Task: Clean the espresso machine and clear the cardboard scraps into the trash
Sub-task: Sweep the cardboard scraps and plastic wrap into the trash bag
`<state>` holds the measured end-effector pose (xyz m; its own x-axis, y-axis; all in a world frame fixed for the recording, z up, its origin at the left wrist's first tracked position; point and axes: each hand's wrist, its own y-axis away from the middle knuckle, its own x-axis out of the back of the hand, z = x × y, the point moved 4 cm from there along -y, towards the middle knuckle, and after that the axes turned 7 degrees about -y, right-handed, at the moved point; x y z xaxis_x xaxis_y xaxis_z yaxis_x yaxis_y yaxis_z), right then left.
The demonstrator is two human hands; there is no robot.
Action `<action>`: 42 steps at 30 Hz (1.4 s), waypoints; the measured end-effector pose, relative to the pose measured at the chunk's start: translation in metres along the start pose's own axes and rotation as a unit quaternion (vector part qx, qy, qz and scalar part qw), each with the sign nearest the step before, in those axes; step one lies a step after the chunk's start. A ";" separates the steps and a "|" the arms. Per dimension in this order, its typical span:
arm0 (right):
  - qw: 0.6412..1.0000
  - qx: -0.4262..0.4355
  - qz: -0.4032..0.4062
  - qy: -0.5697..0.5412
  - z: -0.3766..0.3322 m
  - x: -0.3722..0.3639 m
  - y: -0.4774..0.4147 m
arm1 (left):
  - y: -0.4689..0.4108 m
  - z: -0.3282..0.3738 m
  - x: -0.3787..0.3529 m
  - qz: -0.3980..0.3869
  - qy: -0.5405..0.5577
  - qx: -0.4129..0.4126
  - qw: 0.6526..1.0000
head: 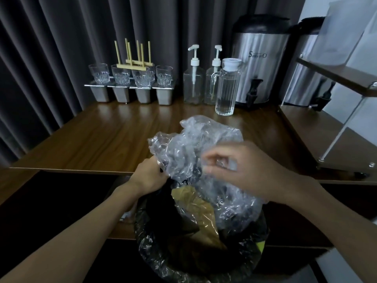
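A crumpled clear plastic bag point(206, 148) hangs over the trash bin point(155, 260), which is lined with a dark bag. Brown cardboard scraps point(195, 209) show through the plastic and lie inside the bin. My left hand point(148, 174) grips the bag's lower left edge at the bin's rim. My right hand point(242, 170) pinches the plastic on its right side, fingers curled into the film. No espresso machine is in sight.
A wooden counter point(102, 137) runs behind the bin. At its back stand several glasses on steel tubs point(130, 82), two pump bottles point(192, 82), a glass jug point(227, 88) and two steel dispensers point(262, 60). A shelf frame point(334, 127) stands at right.
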<state>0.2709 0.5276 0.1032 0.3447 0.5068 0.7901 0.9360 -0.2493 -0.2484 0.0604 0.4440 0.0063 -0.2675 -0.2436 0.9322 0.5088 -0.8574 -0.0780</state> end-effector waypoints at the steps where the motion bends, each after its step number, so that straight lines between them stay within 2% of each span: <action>1: 0.996 0.024 0.067 0.053 0.000 0.009 -0.008 | 0.000 0.000 0.000 0.000 0.000 -0.002 1.000; 2: 0.989 0.034 0.100 0.102 0.004 0.014 -0.020 | -0.001 -0.001 -0.001 -0.002 0.000 -0.003 1.000; 4: 0.989 0.007 0.069 0.128 0.018 0.013 -0.048 | 0.000 -0.002 0.000 -0.002 -0.003 0.003 1.000; 6: 0.998 -0.038 -0.050 0.032 0.035 -0.002 -0.067 | 0.000 -0.004 -0.001 -0.007 -0.002 0.007 1.000; 8: 0.977 -0.084 -0.188 -0.048 0.051 -0.024 -0.063 | 0.000 -0.006 -0.002 -0.017 0.003 -0.001 1.000; 11: 0.931 -0.093 -0.353 0.000 0.055 -0.052 -0.031 | -0.002 -0.010 -0.004 -0.006 0.041 -0.002 0.999; 16: 0.862 -0.115 -0.492 0.027 0.054 -0.096 -0.002 | -0.003 -0.011 -0.007 0.003 0.066 0.022 0.998; 17: 0.862 -0.107 -0.494 0.030 0.052 -0.100 -0.002 | -0.003 -0.012 -0.008 0.002 0.069 0.025 0.997; 19: 0.889 -0.081 -0.450 -0.002 0.045 -0.098 -0.005 | -0.003 -0.013 -0.009 0.001 0.069 0.031 0.997; 20: 0.917 -0.069 -0.391 -0.024 0.041 -0.090 -0.011 | -0.003 -0.013 -0.010 0.002 0.065 0.032 0.997; 22: 0.973 -0.038 -0.217 -0.071 0.033 -0.066 -0.023 | -0.004 -0.013 -0.010 0.004 0.060 0.032 0.998; 23: 0.986 -0.013 -0.148 -0.072 0.030 -0.057 -0.026 | -0.004 -0.013 -0.009 0.004 0.058 0.032 0.998; 24: 0.991 0.008 -0.125 -0.050 0.026 -0.054 -0.026 | -0.004 -0.013 -0.009 0.002 0.056 0.034 0.998; 25: 0.988 0.019 -0.147 -0.032 0.023 -0.058 -0.025 | -0.004 -0.012 -0.008 0.001 0.055 0.033 0.998; 28: 0.942 -0.037 -0.334 -0.023 0.029 -0.095 -0.011 | -0.003 -0.011 -0.008 -0.004 0.061 0.030 0.998; 31: 0.914 -0.068 -0.400 0.013 0.046 -0.125 -0.007 | -0.002 -0.012 -0.008 -0.007 0.073 0.034 0.997; 35: 0.916 -0.108 -0.387 0.018 0.063 -0.137 -0.009 | 0.000 -0.012 -0.009 -0.007 0.071 0.032 0.997; 37: 0.936 -0.097 -0.339 0.003 0.058 -0.128 -0.010 | 0.001 -0.012 -0.009 -0.003 0.066 0.032 0.997; 40: 0.976 -0.060 -0.206 0.034 0.049 -0.098 -0.008 | 0.003 -0.011 -0.010 0.005 0.064 0.038 0.997; 42: 0.976 -0.074 -0.198 0.059 0.055 -0.087 0.002 | 0.003 -0.011 -0.010 0.005 0.069 0.042 0.997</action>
<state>0.2462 0.5287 0.0029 -0.0604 0.4917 0.8687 0.9705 -0.1746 0.1663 0.0552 0.4391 -0.0077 -0.3694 -0.3173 0.8734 0.5775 -0.8147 -0.0518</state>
